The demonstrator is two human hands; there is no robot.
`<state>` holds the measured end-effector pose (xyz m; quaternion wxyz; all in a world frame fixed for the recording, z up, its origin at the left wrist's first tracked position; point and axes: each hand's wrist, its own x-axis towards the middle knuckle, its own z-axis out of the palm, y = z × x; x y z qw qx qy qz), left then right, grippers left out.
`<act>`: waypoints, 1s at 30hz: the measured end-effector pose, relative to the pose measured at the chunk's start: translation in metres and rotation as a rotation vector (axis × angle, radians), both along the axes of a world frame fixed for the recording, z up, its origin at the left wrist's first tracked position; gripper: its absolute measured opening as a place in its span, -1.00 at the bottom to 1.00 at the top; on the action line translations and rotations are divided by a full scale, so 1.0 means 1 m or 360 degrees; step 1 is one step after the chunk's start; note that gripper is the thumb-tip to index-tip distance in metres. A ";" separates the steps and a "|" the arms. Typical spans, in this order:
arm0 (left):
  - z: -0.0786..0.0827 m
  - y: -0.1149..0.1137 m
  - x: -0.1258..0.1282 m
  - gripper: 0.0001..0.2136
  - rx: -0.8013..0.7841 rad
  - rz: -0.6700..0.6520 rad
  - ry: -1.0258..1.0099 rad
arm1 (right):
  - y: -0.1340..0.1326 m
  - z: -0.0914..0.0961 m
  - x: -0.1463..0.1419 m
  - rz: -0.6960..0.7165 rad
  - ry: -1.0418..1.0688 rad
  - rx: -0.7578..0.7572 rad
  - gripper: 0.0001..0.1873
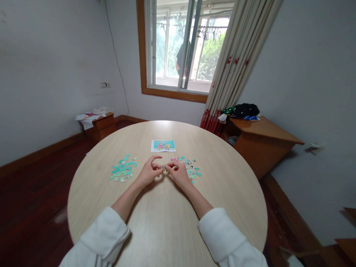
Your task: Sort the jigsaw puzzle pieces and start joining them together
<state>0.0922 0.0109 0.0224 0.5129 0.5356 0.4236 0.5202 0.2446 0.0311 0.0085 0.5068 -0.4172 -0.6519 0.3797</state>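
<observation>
Both my hands meet at the middle of a round pale wooden table (163,226). My left hand (149,172) and my right hand (179,174) pinch small jigsaw pieces (164,167) together between their fingertips. A heap of turquoise puzzle pieces (123,168) lies to the left of my left hand. A second scatter of mixed-colour pieces (191,167) lies just behind and right of my right hand. A small printed reference picture (163,145) lies flat farther back on the table.
A wooden desk (262,140) with dark clothes on it stands at the right by the curtain (235,65). A low wooden cabinet (102,125) with papers sits at the left wall. The window (184,44) is behind the table. Dark wooden floor surrounds it.
</observation>
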 end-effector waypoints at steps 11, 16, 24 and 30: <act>0.002 0.003 -0.005 -0.51 0.0101 0.0078 0.0114 | 0.002 0.000 0.003 -0.0066 -0.0302 0.0209 -0.88; 0.002 0.009 -0.016 -0.65 0.0167 0.0377 0.0019 | -0.008 0.003 0.000 0.0047 -0.0655 0.0060 -0.92; 0.001 0.010 -0.017 -0.68 0.0165 0.0457 -0.0006 | -0.021 0.002 -0.004 0.0148 -0.1036 0.0143 -0.91; 0.004 0.007 -0.016 -0.68 0.0168 0.0450 0.0013 | -0.023 0.005 -0.003 0.0152 -0.1139 0.0235 -0.95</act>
